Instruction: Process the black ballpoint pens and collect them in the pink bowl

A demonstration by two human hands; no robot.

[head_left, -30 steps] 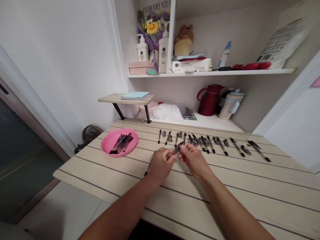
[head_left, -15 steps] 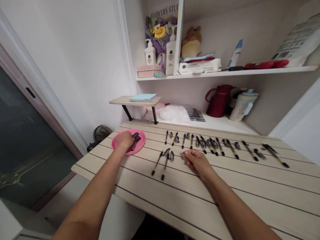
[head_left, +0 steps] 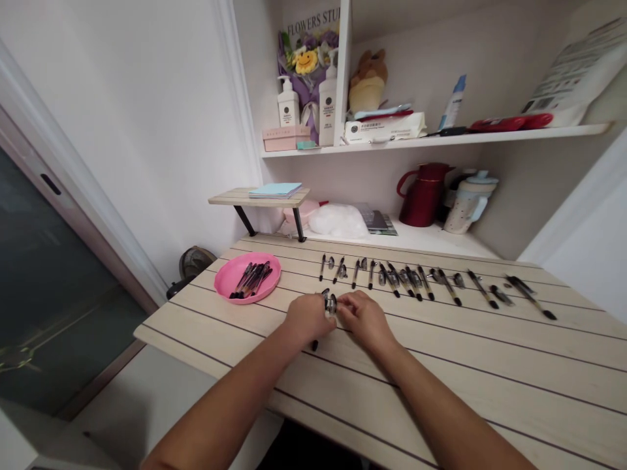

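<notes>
My left hand (head_left: 307, 317) and my right hand (head_left: 365, 319) meet over the wooden table (head_left: 441, 365), both closed around a black pen (head_left: 329, 304) held between them. A pen tip sticks out below my left hand. Beyond them a row of several black pens and caps (head_left: 416, 281) lies across the table. A pink plate (head_left: 231, 287) with several black pens in it sits at the left.
A small wooden riser (head_left: 255, 196) with a teal notebook stands at the back left. A red jug (head_left: 425, 194) and a white kettle (head_left: 467, 202) sit on the rear ledge. The upper shelf (head_left: 421, 138) holds bottles, a plush toy and packets.
My left hand has come back from the pink plate to the middle of the table. Both hands now close on a pen there. The two pens that lay loose there are now under my hands.
</notes>
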